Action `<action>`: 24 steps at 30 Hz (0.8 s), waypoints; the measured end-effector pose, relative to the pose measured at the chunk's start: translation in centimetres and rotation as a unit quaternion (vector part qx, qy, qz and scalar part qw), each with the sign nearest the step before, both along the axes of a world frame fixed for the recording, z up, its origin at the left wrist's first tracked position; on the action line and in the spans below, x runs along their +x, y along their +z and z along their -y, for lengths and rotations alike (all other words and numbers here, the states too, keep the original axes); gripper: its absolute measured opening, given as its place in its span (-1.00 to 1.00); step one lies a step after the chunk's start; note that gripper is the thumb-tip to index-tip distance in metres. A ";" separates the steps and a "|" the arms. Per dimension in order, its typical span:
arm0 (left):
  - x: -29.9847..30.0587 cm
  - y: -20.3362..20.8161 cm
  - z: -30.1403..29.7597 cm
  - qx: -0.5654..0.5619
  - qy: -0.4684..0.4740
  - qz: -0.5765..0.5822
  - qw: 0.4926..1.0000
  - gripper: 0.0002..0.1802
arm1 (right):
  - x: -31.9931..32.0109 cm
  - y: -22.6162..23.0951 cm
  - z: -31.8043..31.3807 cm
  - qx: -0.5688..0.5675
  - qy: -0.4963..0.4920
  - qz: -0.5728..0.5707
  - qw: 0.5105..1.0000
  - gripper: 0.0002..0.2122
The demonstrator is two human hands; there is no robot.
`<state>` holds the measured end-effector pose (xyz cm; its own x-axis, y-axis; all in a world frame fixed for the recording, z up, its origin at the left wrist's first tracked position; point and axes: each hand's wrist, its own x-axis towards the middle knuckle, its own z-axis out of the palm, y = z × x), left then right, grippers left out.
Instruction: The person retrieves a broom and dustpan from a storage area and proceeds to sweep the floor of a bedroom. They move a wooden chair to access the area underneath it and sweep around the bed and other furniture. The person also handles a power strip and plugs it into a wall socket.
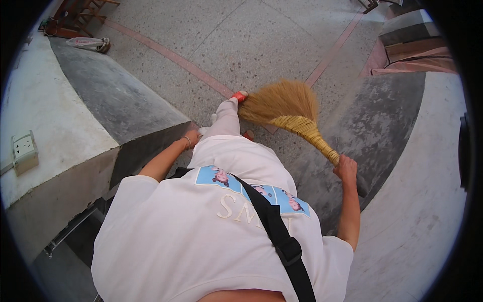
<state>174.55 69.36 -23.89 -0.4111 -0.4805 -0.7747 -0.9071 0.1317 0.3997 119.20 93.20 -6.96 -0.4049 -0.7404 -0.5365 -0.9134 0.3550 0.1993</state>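
My right hand [345,168] is closed around the handle of a straw broom [292,103]. The broom slants up and to the left, and its wide tan bristles spread over the speckled floor beside my red shoe [240,95]. Yellow binding wraps its neck. My left hand [191,139], with a bracelet at the wrist, hangs beside my light trousers near the corner of the grey-painted wall. Something small and whitish [203,131] shows next to it. The fingers of that hand are mostly hidden, so I cannot tell whether they hold it.
Walls with grey lower bands stand left [108,90] and right [390,116]. A power socket box [24,151] is on the left wall. Wooden furniture [75,17] and a plastic bag [85,43] are at the far left. Pinkish fabric [420,65] lies far right.
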 end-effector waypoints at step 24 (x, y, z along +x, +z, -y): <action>4.4 -4.1 -6.1 0.003 0.053 0.019 0.998 -0.76 | -2.5 11.8 -2.9 -0.056 -0.162 -0.084 0.982 -0.73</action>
<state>178.92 75.48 -27.96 -0.3292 -0.5144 -0.7918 -0.9302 0.0325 0.3657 116.66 96.07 4.84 -0.7042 -0.6090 -0.3651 -0.7069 0.6493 0.2804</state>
